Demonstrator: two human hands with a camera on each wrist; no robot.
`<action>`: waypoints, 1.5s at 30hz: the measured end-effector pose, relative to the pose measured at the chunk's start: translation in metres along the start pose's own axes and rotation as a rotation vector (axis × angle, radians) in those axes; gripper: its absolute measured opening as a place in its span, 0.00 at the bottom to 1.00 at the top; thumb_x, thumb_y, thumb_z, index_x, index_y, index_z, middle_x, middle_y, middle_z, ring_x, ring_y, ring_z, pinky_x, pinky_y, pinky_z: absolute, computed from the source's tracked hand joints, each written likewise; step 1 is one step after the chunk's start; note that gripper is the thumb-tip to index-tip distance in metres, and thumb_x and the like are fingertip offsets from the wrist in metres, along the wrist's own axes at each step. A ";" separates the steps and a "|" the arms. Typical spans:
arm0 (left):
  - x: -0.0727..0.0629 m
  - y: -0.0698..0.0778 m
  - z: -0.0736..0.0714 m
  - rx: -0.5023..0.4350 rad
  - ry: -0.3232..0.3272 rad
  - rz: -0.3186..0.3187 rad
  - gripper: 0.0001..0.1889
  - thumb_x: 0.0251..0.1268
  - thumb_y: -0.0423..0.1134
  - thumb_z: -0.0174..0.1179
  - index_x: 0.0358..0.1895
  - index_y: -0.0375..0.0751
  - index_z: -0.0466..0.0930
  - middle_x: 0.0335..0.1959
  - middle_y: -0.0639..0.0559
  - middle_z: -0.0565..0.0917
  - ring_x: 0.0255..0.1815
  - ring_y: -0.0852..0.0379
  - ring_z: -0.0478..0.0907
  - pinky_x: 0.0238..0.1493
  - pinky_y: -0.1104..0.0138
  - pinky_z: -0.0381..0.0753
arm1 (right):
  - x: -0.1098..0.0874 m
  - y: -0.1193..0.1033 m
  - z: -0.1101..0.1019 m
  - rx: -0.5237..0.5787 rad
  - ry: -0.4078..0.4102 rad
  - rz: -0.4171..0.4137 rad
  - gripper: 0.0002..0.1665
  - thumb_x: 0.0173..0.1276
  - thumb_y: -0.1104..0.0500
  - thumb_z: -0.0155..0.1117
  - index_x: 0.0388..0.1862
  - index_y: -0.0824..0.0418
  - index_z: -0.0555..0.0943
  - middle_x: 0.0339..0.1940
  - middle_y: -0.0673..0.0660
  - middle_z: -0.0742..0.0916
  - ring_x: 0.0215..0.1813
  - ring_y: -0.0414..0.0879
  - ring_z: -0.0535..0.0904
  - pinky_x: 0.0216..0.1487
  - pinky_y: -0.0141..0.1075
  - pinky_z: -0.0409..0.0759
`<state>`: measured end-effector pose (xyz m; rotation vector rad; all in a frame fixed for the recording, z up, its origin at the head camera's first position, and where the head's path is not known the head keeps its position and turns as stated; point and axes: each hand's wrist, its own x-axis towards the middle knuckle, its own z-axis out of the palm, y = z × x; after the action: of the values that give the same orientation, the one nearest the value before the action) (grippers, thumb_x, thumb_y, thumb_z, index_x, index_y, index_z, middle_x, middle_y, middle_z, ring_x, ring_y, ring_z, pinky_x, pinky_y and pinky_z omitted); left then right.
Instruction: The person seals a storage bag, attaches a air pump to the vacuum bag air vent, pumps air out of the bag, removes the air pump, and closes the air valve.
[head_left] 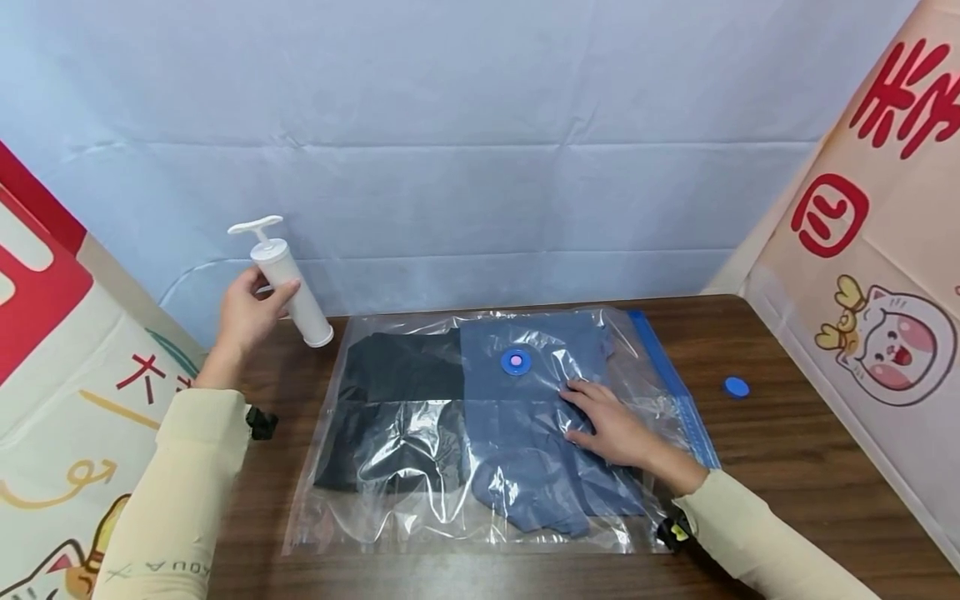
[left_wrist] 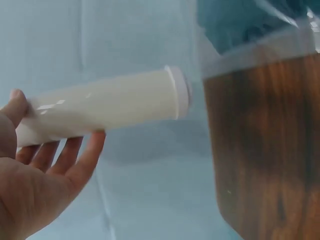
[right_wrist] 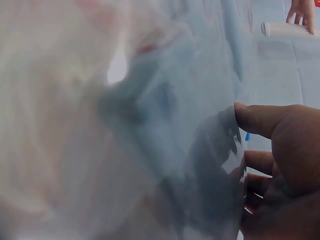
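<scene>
My left hand (head_left: 255,308) grips a white hand pump (head_left: 292,292) around its barrel, at the far left of the table. The pump leans with its T-shaped handle up and its round lower end toward the bag; in the left wrist view the barrel (left_wrist: 115,102) lies between thumb and fingers. A clear vacuum storage bag (head_left: 405,525) lies flat, with folded dark green cloth (head_left: 397,367) and blue cloth (head_left: 495,450) inside. On its upper side is a round blue valve (head_left: 516,361) with a pink centre. My right hand (head_left: 611,425) rests on the bag over the blue cloth, fingers spread.
A loose blue cap (head_left: 736,387) lies to the right of the bag's blue zip edge (head_left: 675,383). The dark wooden table (head_left: 810,475) backs onto a pale blue cloth wall (head_left: 450,167). Printed sheets (head_left: 877,250) hang on both sides.
</scene>
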<state>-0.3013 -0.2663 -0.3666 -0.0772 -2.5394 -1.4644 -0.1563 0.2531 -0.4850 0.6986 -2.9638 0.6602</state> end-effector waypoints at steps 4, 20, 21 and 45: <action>-0.002 0.018 0.009 -0.005 -0.069 0.057 0.32 0.75 0.46 0.60 0.72 0.29 0.65 0.67 0.29 0.73 0.64 0.33 0.75 0.38 0.73 0.85 | 0.000 0.000 -0.001 0.013 0.002 0.005 0.38 0.67 0.56 0.74 0.71 0.69 0.73 0.72 0.70 0.73 0.73 0.69 0.65 0.66 0.63 0.69; -0.021 0.092 0.049 -0.113 -0.202 0.184 0.28 0.73 0.39 0.64 0.71 0.34 0.69 0.65 0.35 0.77 0.60 0.39 0.80 0.46 0.62 0.87 | -0.003 0.001 -0.002 0.034 -0.009 0.006 0.38 0.67 0.55 0.73 0.71 0.69 0.73 0.73 0.70 0.72 0.73 0.68 0.65 0.66 0.64 0.69; -0.021 0.095 0.052 -0.121 -0.206 0.190 0.28 0.73 0.39 0.64 0.71 0.34 0.70 0.64 0.35 0.78 0.60 0.39 0.80 0.46 0.63 0.87 | -0.002 0.001 -0.002 0.035 -0.008 0.006 0.38 0.67 0.55 0.74 0.71 0.69 0.73 0.73 0.70 0.72 0.73 0.69 0.65 0.66 0.64 0.69; -0.024 0.132 0.127 -0.221 -0.364 0.243 0.24 0.71 0.34 0.65 0.67 0.32 0.72 0.58 0.36 0.79 0.57 0.41 0.81 0.48 0.54 0.86 | 0.001 0.001 -0.002 0.026 -0.008 -0.016 0.38 0.67 0.55 0.74 0.71 0.69 0.73 0.72 0.70 0.73 0.72 0.69 0.66 0.66 0.63 0.69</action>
<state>-0.2777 -0.0892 -0.3212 -0.7203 -2.4986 -1.7525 -0.1574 0.2542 -0.4831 0.7280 -2.9587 0.6973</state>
